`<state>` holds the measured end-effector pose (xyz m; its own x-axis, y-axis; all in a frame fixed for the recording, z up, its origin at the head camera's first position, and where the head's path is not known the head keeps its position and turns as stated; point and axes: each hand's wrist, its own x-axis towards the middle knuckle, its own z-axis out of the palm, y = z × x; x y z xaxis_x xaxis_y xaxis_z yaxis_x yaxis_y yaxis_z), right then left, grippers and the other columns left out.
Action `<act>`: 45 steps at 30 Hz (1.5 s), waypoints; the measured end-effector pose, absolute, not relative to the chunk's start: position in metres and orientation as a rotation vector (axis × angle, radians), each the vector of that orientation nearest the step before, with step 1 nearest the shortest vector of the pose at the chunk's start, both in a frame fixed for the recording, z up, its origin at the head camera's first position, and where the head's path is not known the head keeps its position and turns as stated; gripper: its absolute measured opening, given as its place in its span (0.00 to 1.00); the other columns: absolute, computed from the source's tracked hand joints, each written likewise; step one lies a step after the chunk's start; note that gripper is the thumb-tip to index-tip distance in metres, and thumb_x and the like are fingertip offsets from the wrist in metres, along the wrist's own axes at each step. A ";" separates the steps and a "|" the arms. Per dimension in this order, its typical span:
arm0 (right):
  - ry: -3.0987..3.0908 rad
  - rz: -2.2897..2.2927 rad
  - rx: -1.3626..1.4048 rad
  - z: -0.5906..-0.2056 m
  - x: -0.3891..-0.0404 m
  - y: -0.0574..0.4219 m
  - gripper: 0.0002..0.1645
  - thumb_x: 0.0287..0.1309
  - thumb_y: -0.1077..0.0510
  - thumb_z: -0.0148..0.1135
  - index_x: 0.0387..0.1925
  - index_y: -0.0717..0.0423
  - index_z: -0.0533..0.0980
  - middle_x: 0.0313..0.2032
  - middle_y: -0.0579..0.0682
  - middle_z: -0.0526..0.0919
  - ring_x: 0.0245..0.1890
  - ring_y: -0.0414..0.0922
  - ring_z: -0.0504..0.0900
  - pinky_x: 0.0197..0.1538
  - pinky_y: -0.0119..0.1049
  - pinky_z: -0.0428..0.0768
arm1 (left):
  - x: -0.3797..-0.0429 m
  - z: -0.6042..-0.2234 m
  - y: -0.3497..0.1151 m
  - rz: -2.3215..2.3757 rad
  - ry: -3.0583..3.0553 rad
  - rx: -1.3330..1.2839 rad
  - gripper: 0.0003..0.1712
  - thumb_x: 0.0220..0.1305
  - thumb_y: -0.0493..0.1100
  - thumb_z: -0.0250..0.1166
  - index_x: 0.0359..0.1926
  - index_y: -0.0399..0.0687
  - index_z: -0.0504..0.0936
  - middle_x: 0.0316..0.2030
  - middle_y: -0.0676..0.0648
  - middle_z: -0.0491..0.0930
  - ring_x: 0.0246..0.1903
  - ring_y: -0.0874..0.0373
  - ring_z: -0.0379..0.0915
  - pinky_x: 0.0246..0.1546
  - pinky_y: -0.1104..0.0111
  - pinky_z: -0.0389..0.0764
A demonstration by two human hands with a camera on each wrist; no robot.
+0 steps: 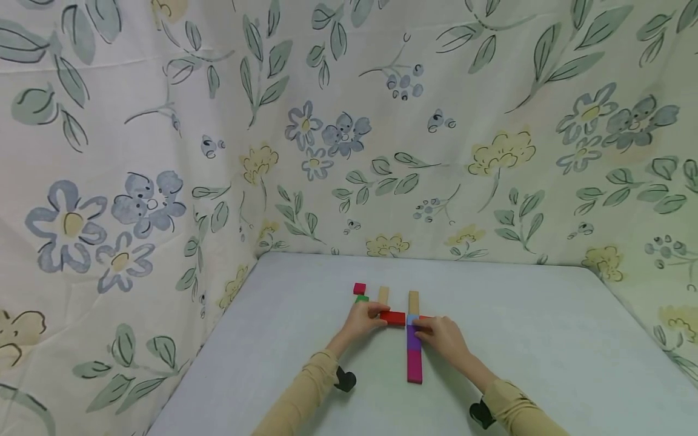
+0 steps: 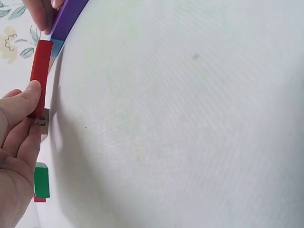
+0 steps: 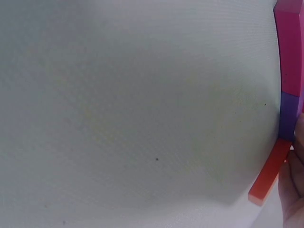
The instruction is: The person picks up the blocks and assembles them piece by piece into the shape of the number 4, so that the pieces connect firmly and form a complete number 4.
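Observation:
My left hand [image 1: 360, 320] pinches a long red block [image 1: 393, 318] by its left end, thumb on one side and fingers on the other. The red block's right end points at a light blue block [image 1: 412, 319] in an upright row. My right hand [image 1: 443, 336] pinches at that light blue block, fingertips right beside the purple block [image 1: 414, 338]. Nearest me in the row is a magenta block [image 1: 414, 367]; at the far end is a plain wooden block [image 1: 414, 302]. An orange block [image 3: 269, 173] juts right from the row, partly hidden by the right hand.
Just beyond the left hand stand a green block [image 1: 362, 298] and a small red block [image 1: 360, 289]. Another wooden block [image 1: 384, 295] lies behind the held red one. Beneath everything is a white table [image 1: 534, 339], with a floral cloth [image 1: 382, 200] rising behind and at the sides.

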<state>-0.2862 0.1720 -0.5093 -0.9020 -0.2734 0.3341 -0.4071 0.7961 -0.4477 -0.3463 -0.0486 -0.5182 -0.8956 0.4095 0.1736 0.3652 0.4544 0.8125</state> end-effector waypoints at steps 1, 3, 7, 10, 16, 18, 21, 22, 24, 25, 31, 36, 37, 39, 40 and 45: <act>-2.734 0.767 0.530 -0.509 -0.286 0.172 0.17 0.47 0.61 0.71 0.42 0.59 0.84 0.37 0.56 0.88 0.28 0.36 0.77 0.31 0.27 0.74 | -0.347 -0.519 -0.049 1.455 2.641 0.711 0.17 0.54 0.31 0.68 0.48 0.38 0.83 0.48 0.41 0.83 0.52 0.50 0.77 0.52 0.65 0.79; -2.737 0.771 0.535 -0.509 -0.286 0.172 0.17 0.47 0.61 0.71 0.42 0.60 0.84 0.37 0.56 0.87 0.29 0.37 0.78 0.32 0.28 0.76 | -0.347 -0.520 -0.048 1.445 2.654 0.725 0.17 0.54 0.31 0.68 0.47 0.39 0.84 0.47 0.41 0.83 0.52 0.50 0.78 0.51 0.64 0.79; -2.734 0.764 0.544 -0.509 -0.286 0.173 0.17 0.47 0.61 0.71 0.42 0.60 0.84 0.37 0.56 0.88 0.29 0.39 0.80 0.33 0.30 0.78 | -0.346 -0.520 -0.047 1.435 2.661 0.732 0.17 0.54 0.31 0.68 0.47 0.38 0.84 0.47 0.41 0.83 0.52 0.50 0.78 0.51 0.64 0.79; -2.732 0.762 0.539 -0.509 -0.286 0.173 0.17 0.47 0.61 0.71 0.42 0.60 0.84 0.37 0.56 0.88 0.31 0.41 0.82 0.34 0.31 0.79 | -0.346 -0.520 -0.045 1.432 2.669 0.740 0.17 0.54 0.31 0.68 0.47 0.38 0.84 0.47 0.41 0.84 0.51 0.50 0.78 0.51 0.64 0.79; -2.734 0.768 0.532 -0.510 -0.287 0.172 0.17 0.47 0.61 0.71 0.42 0.59 0.84 0.36 0.55 0.88 0.31 0.41 0.82 0.32 0.28 0.76 | -0.346 -0.520 -0.044 1.428 2.688 0.748 0.17 0.53 0.31 0.69 0.46 0.38 0.84 0.46 0.41 0.84 0.50 0.50 0.78 0.50 0.64 0.80; -2.735 0.761 0.532 -0.510 -0.287 0.172 0.17 0.47 0.60 0.71 0.42 0.59 0.84 0.36 0.55 0.88 0.29 0.39 0.80 0.31 0.28 0.75 | -0.346 -0.521 -0.043 1.427 2.690 0.748 0.17 0.53 0.31 0.69 0.46 0.38 0.84 0.46 0.41 0.84 0.50 0.50 0.78 0.50 0.64 0.79; -2.739 0.751 0.526 -0.511 -0.287 0.172 0.17 0.47 0.60 0.71 0.42 0.59 0.84 0.36 0.55 0.88 0.28 0.38 0.78 0.32 0.29 0.75 | -0.346 -0.522 -0.043 1.411 2.704 0.748 0.17 0.52 0.32 0.69 0.46 0.38 0.84 0.46 0.42 0.84 0.50 0.51 0.79 0.50 0.65 0.79; -2.740 0.751 0.522 -0.511 -0.287 0.172 0.17 0.47 0.60 0.71 0.42 0.58 0.84 0.36 0.55 0.88 0.28 0.38 0.78 0.32 0.29 0.76 | -0.347 -0.522 -0.043 1.406 2.707 0.746 0.17 0.53 0.32 0.69 0.46 0.38 0.84 0.46 0.42 0.84 0.50 0.51 0.78 0.50 0.65 0.79; -2.741 0.751 0.517 -0.511 -0.287 0.171 0.17 0.47 0.60 0.72 0.42 0.58 0.84 0.37 0.54 0.88 0.29 0.38 0.79 0.33 0.30 0.77 | -0.347 -0.523 -0.043 1.400 2.707 0.738 0.17 0.53 0.32 0.69 0.47 0.39 0.84 0.46 0.43 0.84 0.50 0.52 0.78 0.50 0.65 0.79; -2.742 0.755 0.516 -0.511 -0.287 0.171 0.17 0.47 0.60 0.72 0.42 0.58 0.84 0.37 0.54 0.88 0.30 0.39 0.80 0.33 0.30 0.77 | -0.347 -0.523 -0.043 1.398 2.707 0.736 0.17 0.53 0.32 0.69 0.47 0.39 0.84 0.46 0.43 0.84 0.50 0.52 0.78 0.50 0.65 0.79; -2.753 0.775 0.504 -0.510 -0.288 0.172 0.17 0.47 0.61 0.71 0.42 0.58 0.84 0.37 0.54 0.88 0.29 0.37 0.78 0.32 0.28 0.75 | -0.347 -0.522 -0.043 1.402 2.690 0.729 0.18 0.53 0.31 0.69 0.47 0.38 0.84 0.46 0.43 0.84 0.50 0.51 0.78 0.50 0.64 0.79; -2.772 0.793 0.473 -0.510 -0.288 0.171 0.17 0.47 0.61 0.72 0.43 0.57 0.84 0.38 0.54 0.88 0.28 0.36 0.77 0.32 0.27 0.73 | -0.347 -0.520 -0.043 1.405 2.674 0.727 0.18 0.54 0.31 0.68 0.48 0.38 0.83 0.47 0.42 0.84 0.50 0.51 0.78 0.51 0.63 0.79; -2.776 0.794 0.468 -0.510 -0.288 0.171 0.17 0.47 0.60 0.72 0.43 0.57 0.84 0.38 0.54 0.88 0.28 0.36 0.76 0.32 0.27 0.74 | -0.347 -0.520 -0.043 1.403 2.673 0.729 0.18 0.54 0.31 0.68 0.48 0.38 0.83 0.47 0.42 0.84 0.50 0.51 0.78 0.51 0.63 0.79; -2.781 0.795 0.461 -0.510 -0.288 0.171 0.17 0.47 0.60 0.72 0.43 0.57 0.84 0.38 0.54 0.88 0.28 0.36 0.75 0.32 0.27 0.73 | -0.347 -0.520 -0.043 1.395 2.674 0.726 0.18 0.54 0.32 0.69 0.48 0.38 0.83 0.47 0.43 0.84 0.51 0.51 0.78 0.51 0.63 0.79; -2.783 0.792 0.460 -0.510 -0.287 0.171 0.17 0.47 0.60 0.72 0.43 0.57 0.84 0.37 0.54 0.88 0.27 0.36 0.75 0.32 0.27 0.73 | -0.347 -0.520 -0.043 1.392 2.674 0.725 0.18 0.54 0.32 0.69 0.48 0.38 0.83 0.47 0.43 0.84 0.51 0.51 0.78 0.51 0.63 0.79; -2.782 0.779 0.463 -0.509 -0.287 0.170 0.17 0.47 0.60 0.72 0.43 0.56 0.84 0.36 0.54 0.88 0.27 0.36 0.75 0.30 0.27 0.72 | -0.348 -0.520 -0.043 1.375 2.676 0.708 0.19 0.53 0.34 0.70 0.48 0.39 0.83 0.47 0.43 0.84 0.51 0.52 0.78 0.51 0.63 0.79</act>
<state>-0.2870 0.1704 -0.5092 -0.9273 -0.2407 0.2867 -0.3546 0.8103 -0.4666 -0.3479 -0.0426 -0.5198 -0.8938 0.4193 0.1593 0.3736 0.4995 0.7816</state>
